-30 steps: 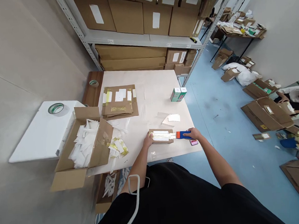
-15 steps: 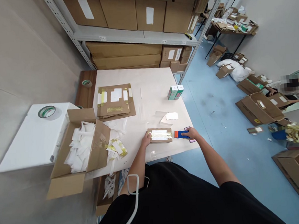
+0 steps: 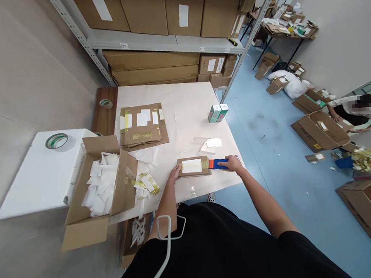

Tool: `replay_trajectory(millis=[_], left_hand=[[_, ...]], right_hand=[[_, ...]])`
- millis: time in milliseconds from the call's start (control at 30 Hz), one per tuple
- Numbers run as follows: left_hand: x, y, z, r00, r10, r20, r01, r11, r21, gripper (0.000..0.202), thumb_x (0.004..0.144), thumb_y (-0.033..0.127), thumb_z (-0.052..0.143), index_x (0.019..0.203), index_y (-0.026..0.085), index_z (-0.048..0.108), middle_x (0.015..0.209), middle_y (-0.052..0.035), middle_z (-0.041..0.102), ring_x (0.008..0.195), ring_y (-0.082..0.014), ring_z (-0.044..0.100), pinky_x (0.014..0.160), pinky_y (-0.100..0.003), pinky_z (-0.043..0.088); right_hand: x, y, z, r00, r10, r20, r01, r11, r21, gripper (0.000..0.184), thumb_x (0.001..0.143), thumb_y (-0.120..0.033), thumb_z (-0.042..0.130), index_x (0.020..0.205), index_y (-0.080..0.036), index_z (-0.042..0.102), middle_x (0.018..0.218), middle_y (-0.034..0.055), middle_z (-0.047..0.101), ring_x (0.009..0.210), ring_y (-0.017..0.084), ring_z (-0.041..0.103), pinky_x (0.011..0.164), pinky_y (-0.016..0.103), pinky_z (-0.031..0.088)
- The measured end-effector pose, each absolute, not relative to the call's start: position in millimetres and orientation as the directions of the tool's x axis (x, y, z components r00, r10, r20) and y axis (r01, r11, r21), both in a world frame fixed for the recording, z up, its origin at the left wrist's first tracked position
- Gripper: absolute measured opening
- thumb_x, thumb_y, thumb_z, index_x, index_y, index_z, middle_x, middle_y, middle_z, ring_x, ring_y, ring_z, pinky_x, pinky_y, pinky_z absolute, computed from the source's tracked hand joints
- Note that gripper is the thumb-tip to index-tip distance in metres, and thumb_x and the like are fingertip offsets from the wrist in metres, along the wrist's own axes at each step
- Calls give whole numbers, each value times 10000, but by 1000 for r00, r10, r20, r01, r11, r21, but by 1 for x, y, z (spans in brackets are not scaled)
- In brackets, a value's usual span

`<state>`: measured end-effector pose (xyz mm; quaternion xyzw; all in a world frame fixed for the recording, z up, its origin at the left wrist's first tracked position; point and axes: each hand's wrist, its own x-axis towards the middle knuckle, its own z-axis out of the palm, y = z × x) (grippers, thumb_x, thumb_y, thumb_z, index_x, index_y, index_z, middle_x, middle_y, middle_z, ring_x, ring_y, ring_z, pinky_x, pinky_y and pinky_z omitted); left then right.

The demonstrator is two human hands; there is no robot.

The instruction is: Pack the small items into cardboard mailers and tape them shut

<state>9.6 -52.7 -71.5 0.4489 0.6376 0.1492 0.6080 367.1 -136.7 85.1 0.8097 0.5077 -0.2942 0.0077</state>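
A small flat cardboard packet [image 3: 194, 166] with a white label and yellowish tape lies near the front edge of the pale table [image 3: 183, 113]. My left hand [image 3: 175, 173] presses on the packet's left end, fingers bent against it. My right hand [image 3: 231, 164] is closed round a blue and orange scraper [image 3: 217, 164], whose orange end touches the packet's right edge. A pink-edged phone lies half hidden under my right hand.
An open carton of white wrappers [image 3: 103, 184] stands front left, flattened cardboard [image 3: 142, 126] behind it, a green-white box [image 3: 217, 113] far right, loose labels [image 3: 213, 143] mid-table. Tape rolls [image 3: 56, 141] sit left. Shelves of cartons stand behind. A person crouches among boxes [image 3: 319, 130] at right.
The scraper drew back right off the packet's top, then came back to its right edge. The packet and both hands sit slightly further left in view as the camera shifted.
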Motion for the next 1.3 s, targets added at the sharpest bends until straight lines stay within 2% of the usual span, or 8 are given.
replay_trajectory(millis=[100, 167, 333, 467, 567, 733, 967, 1300], left_hand=[[0, -53, -73, 116, 710, -695, 335, 631, 700, 573, 1060, 573, 394, 1476, 218, 566, 1440, -130, 660, 1218, -269, 701, 878, -337, 617], [-6, -52, -73, -8, 741, -672, 408, 616, 674, 579, 1069, 546, 366, 1517, 213, 520, 1486, -135, 623, 1287, -280, 662, 969, -365, 590], [-18, -40, -60, -207, 813, -545, 526, 562, 639, 704, 1020, 492, 515, 1620, 156, 361, 1611, -169, 478, 1502, -305, 443, 1224, -395, 375], [-20, -34, -36, -48, 914, -403, 436, 382, 815, 544, 1072, 487, 400, 1504, 186, 538, 1552, -103, 565, 1434, -236, 529, 1183, -328, 415], [-20, -39, -22, 68, 936, -345, 326, 306, 894, 584, 1087, 533, 341, 1514, 189, 540, 1587, -82, 529, 1460, -224, 501, 1189, -317, 404], [-28, -48, -17, 67, 912, -406, 205, 385, 900, 676, 1043, 634, 402, 1605, 260, 431, 1681, -39, 379, 1547, -222, 374, 1253, -342, 316], [-21, -59, -27, 3, 883, -470, 11, 470, 883, 774, 1004, 702, 440, 1628, 245, 399, 1638, -68, 445, 1519, -252, 424, 1243, -377, 348], [32, -67, -53, -71, 893, -445, 16, 447, 894, 712, 1040, 614, 426, 1623, 205, 409, 1607, -75, 489, 1484, -249, 476, 1235, -370, 367]], right_hand=[[342, -130, 95, 290, 844, -451, 827, -458, -326, 468, 815, -672, 734, 776, -206, 722, 801, 50, 752, 736, 196, 669, 578, 254, 355], [320, -123, 100, 272, 860, -431, 832, -435, -343, 489, 811, -694, 730, 783, -205, 726, 810, 54, 753, 747, 199, 673, 579, 253, 355], [259, -102, 109, 243, 875, -419, 846, -403, -349, 498, 834, -707, 713, 846, -210, 740, 877, 74, 767, 831, 224, 698, 587, 253, 369], [217, -85, 112, 170, 885, -433, 866, -344, -364, 494, 862, -705, 694, 892, -215, 748, 937, 89, 770, 907, 242, 706, 635, 258, 416], [191, -72, 116, 125, 888, -443, 894, -294, -337, 508, 857, -709, 702, 933, -210, 753, 979, 104, 772, 940, 252, 711, 673, 264, 445], [162, -53, 125, 86, 879, -468, 924, -247, -293, 553, 873, -703, 670, 1001, -172, 758, 1053, 136, 776, 998, 265, 726, 709, 268, 474], [157, -31, 131, 15, 870, -493, 947, -171, -272, 566, 819, -638, 753, 1102, -148, 747, 1093, 155, 776, 1024, 283, 735, 720, 277, 486], [202, -26, 126, 34, 843, -538, 953, -189, -237, 568, 772, -660, 785, 1047, -164, 770, 1073, 140, 781, 970, 273, 739, 652, 269, 458]])
